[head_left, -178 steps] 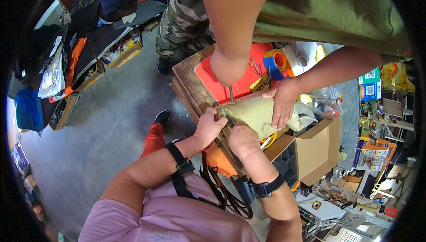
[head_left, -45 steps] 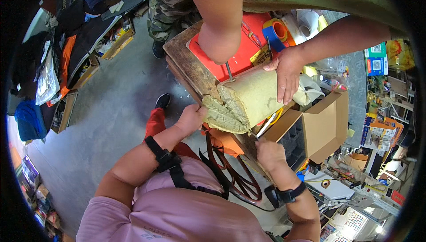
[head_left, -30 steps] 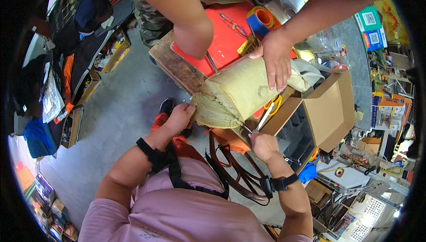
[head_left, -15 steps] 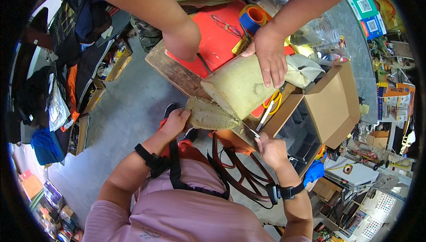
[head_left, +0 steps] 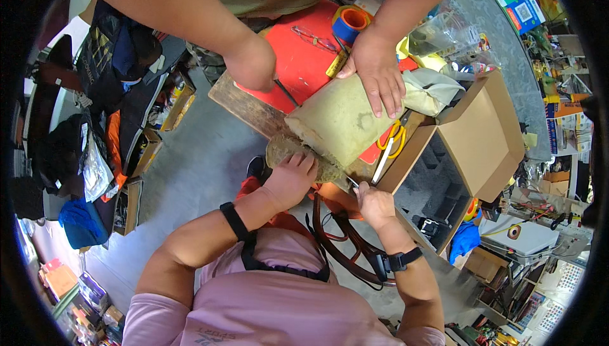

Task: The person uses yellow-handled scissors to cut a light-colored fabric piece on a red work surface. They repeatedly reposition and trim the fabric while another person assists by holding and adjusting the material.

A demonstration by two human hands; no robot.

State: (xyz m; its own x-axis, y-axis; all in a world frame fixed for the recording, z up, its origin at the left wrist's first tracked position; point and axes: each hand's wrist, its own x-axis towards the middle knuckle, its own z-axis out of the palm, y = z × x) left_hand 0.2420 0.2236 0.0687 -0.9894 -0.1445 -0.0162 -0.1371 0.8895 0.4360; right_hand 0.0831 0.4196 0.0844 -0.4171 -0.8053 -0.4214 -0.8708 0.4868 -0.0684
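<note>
A pale yellow padded cushion (head_left: 346, 121) lies slanted across the bench, with a rough brown flap (head_left: 277, 150) hanging from its near edge. My left hand (head_left: 290, 180) lies over this flap, its fingers bent and pressed onto it. My right hand (head_left: 374, 203) is closed round a thin metal tool (head_left: 353, 182), whose tip meets the flap's right corner at the cushion's edge. Across from me, another person's hand (head_left: 379, 73) rests flat on the cushion. That person's other hand (head_left: 252, 64) grips a dark rod (head_left: 287, 93) that touches the cushion's far left end.
Yellow-handled scissors (head_left: 396, 140) lie right of the cushion, beside an open cardboard box (head_left: 485, 137). A red board (head_left: 298, 45) on the wooden bench (head_left: 244, 106) bears glasses (head_left: 314, 39) and a blue-and-orange tape roll (head_left: 351, 24). A dark brown looped strap (head_left: 336, 244) hangs below.
My left hand has moved right and inward, from the flap's outer left edge onto its surface. My right hand has kept its tool at the flap's corner.
</note>
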